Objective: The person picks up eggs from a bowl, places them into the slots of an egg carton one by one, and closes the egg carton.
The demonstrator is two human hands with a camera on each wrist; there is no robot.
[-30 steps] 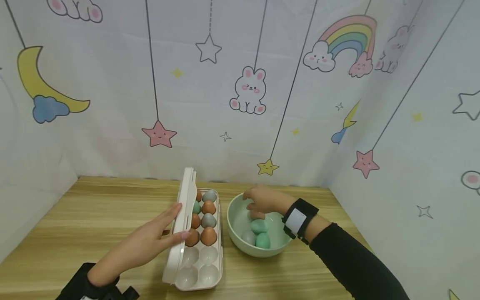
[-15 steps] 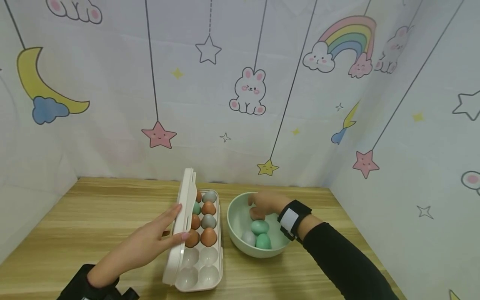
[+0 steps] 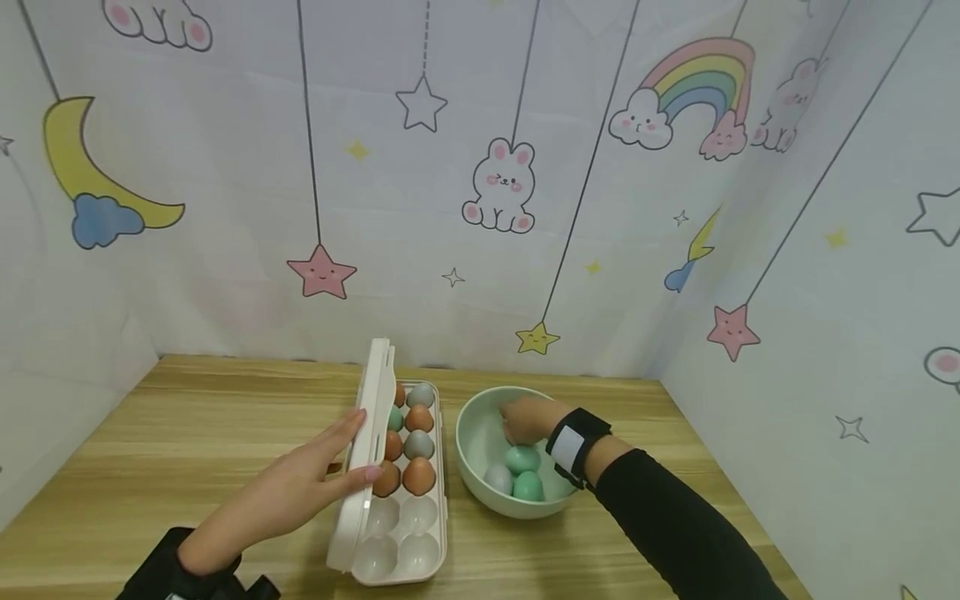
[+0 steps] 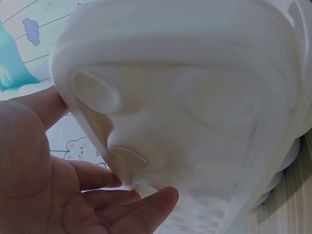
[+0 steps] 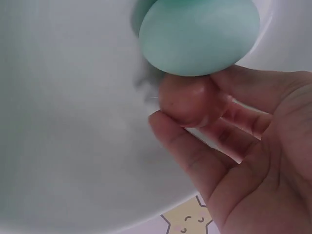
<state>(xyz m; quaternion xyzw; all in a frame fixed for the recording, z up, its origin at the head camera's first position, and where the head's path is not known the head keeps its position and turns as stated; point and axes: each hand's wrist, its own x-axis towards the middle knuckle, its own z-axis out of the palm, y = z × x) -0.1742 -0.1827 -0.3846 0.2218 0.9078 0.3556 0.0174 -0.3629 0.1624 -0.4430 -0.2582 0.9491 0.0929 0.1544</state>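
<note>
My left hand (image 3: 281,492) holds the raised white lid (image 3: 351,521) of an egg box (image 3: 418,554), its thumb over the lid's edge. In the left wrist view, fingertips (image 4: 168,195) bend against the moulded lid. Brown, grey and green eggs fill the box's far cups; several near cups are bare. To the right, my right hand (image 3: 531,417) reaches inside a pale green bowl (image 3: 480,433). Thumb and fingers pinch a brown egg (image 5: 185,100), close beside a green egg (image 5: 200,36). Another green egg (image 3: 528,486) and a pale grey egg (image 3: 498,477) lie nearer me in the bowl.
The egg box and bowl stand side by side on a wood-grain table (image 3: 225,417). A white curtain (image 3: 420,208) printed with stars, rabbits and a rainbow closes off the back, left and right.
My right hand has gone deeper into the bowl and closed around the brown egg, which it now hides in the head view. The left hand and lid stay put.
</note>
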